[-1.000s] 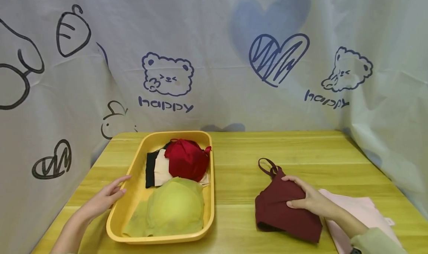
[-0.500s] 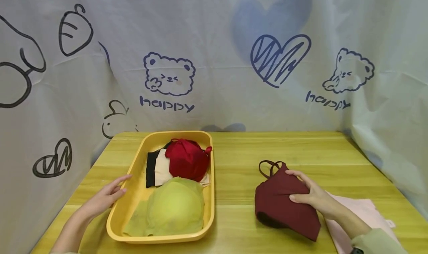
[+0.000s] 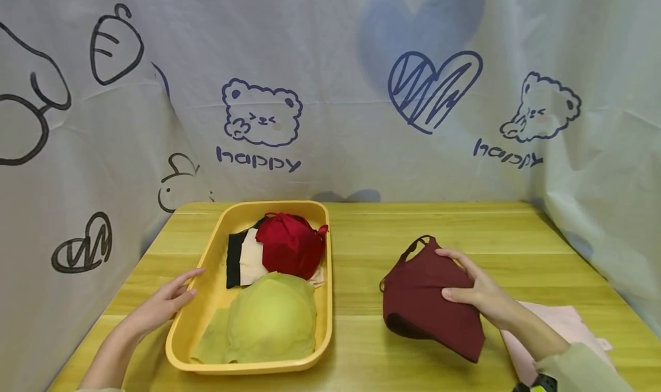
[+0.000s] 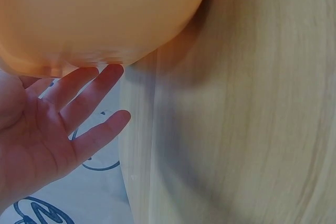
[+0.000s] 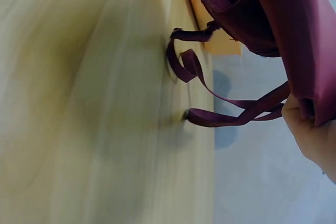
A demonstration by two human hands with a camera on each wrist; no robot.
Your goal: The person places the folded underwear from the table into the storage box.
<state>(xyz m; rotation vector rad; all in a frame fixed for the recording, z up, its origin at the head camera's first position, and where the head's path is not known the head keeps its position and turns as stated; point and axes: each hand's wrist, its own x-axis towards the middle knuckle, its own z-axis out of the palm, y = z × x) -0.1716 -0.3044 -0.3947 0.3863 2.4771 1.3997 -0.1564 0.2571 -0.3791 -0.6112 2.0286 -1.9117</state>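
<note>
My right hand [image 3: 482, 294] grips a dark maroon bra [image 3: 420, 300], thumb on the near face and fingers at its upper edge. The folded bra hangs tilted just above the table; its thin straps [image 5: 220, 119] dangle loose in the right wrist view. At the left side of a yellow tray [image 3: 329, 266], my left hand [image 3: 155, 309] rests on the rim. Its fingers lie extended against the outer wall in the left wrist view. In the tray, a yellow-green bra [image 3: 273, 317] lies in front of a shiny red one [image 3: 291, 245].
Black [image 3: 234, 260] and cream cloth [image 3: 251, 260] lie partly under the red bra. A pale pink cloth [image 3: 560, 323] lies flat at the table's right, partly behind my right forearm. White sheeting [image 3: 341, 139] with drawings encloses the wooden table [image 3: 439, 225].
My right hand has lifted the maroon bra off the table and shifted it slightly left; its straps have swung toward the left. My left hand stays at the tray's rim.
</note>
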